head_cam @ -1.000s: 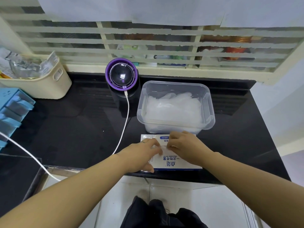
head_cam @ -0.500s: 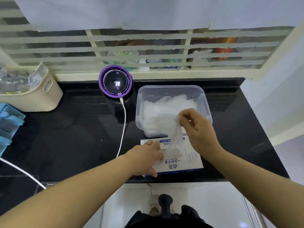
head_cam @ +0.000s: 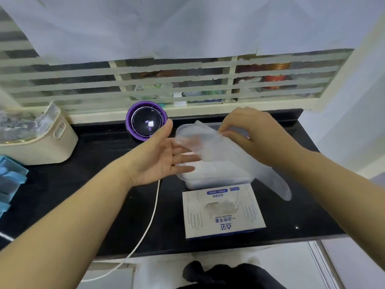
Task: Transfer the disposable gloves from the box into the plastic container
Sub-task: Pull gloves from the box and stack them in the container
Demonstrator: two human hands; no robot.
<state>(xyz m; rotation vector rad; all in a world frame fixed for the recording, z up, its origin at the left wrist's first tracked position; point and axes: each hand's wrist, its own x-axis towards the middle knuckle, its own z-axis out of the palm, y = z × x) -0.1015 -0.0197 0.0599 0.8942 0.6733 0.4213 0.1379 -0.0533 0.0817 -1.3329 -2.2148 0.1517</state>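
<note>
**Glove drawn clear of box: one item in transit**

Moved since half a second ago: right hand [head_cam: 256, 136] has risen from just above the box [head_cam: 223, 211] to a position over the plastic container [head_cam: 208, 182], and the glove [head_cam: 229, 155] it pinches between thumb and fingertips now hangs wholly free of the box. Left hand [head_cam: 158, 157] has let go of the box and come up, palm open and fingers straight, reaching under the glove's upper end. Judged: extraction done, drop into the container pending.

- Box: at the front edge of the surface [head_cam: 83, 195], right of centre, flat, unheld. A tuft of the next glove shows in its opening.
- White cable [head_cam: 150, 222]: runs over the front edge, left of the box, toward the back.
- Plastic container: just behind the box, lidless, already holding a pile of gloves [head_cam: 208, 167].
- Held glove: slants over the container, its tail trailing past the right wall.
- Purple device [head_cam: 145, 122]: back edge, left of the container.
- Beige basket [head_cam: 52, 147]: back-left corner.

Open room: bare surface left of the cable; right edge lies near the container.
</note>
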